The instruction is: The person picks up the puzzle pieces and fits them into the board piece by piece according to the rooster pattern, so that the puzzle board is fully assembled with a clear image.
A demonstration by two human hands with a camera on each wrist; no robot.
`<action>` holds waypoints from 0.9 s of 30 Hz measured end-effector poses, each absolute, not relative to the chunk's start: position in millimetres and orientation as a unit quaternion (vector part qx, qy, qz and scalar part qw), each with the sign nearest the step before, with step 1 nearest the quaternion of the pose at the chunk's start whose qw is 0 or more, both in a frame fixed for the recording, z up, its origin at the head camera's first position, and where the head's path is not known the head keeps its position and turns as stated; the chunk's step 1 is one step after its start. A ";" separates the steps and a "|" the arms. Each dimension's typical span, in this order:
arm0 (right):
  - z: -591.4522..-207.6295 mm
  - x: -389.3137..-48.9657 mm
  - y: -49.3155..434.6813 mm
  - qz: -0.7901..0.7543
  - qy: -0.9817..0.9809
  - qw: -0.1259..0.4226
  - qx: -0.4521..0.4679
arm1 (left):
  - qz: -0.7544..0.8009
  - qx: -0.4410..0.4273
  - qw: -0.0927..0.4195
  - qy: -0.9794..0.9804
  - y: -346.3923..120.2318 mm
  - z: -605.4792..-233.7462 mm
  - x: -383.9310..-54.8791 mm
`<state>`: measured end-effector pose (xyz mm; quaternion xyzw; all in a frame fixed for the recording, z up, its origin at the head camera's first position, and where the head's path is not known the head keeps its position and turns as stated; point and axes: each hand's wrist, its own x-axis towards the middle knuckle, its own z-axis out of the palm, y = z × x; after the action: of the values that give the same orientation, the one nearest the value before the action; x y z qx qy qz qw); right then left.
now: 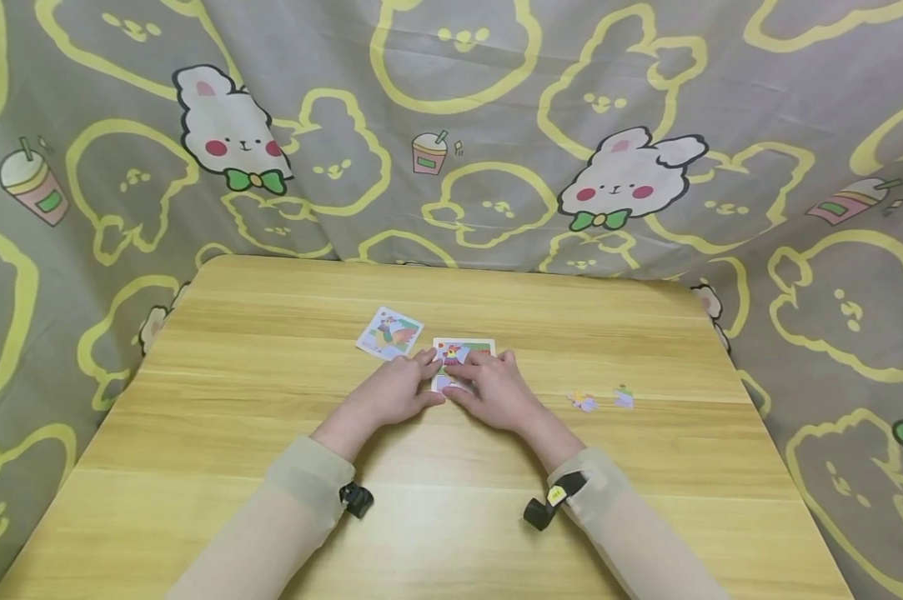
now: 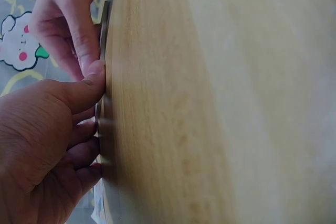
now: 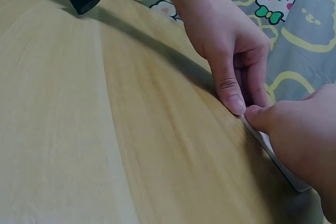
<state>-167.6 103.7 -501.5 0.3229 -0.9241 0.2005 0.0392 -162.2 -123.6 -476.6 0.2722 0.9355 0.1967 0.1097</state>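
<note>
A small jigsaw puzzle board (image 1: 462, 342) with a white border and a colourful bird picture lies flat on the table, partly covered by both hands. Along its left side rest the fingers of my left hand (image 1: 402, 388), with the thumb at the near left corner. From the right, my right hand (image 1: 499, 390) reaches over the board, its fingertips touching the picture and its thumb at the near edge. In the left wrist view the thumbs of the left hand (image 2: 39, 129) and right hand (image 2: 65, 11) nearly meet at the board's edge. Whether anything small lies under the fingertips is hidden.
A square picture card (image 1: 388, 332) with a similar bird lies just left of the board. To the right lie loose puzzle pieces, one orange and lilac (image 1: 583, 402), another lilac and green (image 1: 623, 397). A patterned curtain (image 1: 489, 200) hangs around the wooden table (image 1: 451, 533).
</note>
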 end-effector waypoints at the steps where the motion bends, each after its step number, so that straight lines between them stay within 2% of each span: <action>1: -501.3 -167.6 103.6 0.199 -0.924 0.040 0.323 | 0.197 0.273 0.109 0.935 -123.5 -476.2 -161.9; 14: -500.5 -169.5 106.0 0.179 -0.922 0.054 0.340 | 0.201 0.268 0.119 0.935 -121.3 -472.6 -160.2; 27: -506.4 -173.0 107.0 0.186 -0.915 0.064 0.353 | 0.137 0.307 0.075 0.939 -122.6 -474.8 -152.6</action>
<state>-173.0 107.0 -506.4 0.3526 -0.9149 0.1855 0.0644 -152.6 -122.6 -474.8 0.3069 0.9388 0.1368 0.0752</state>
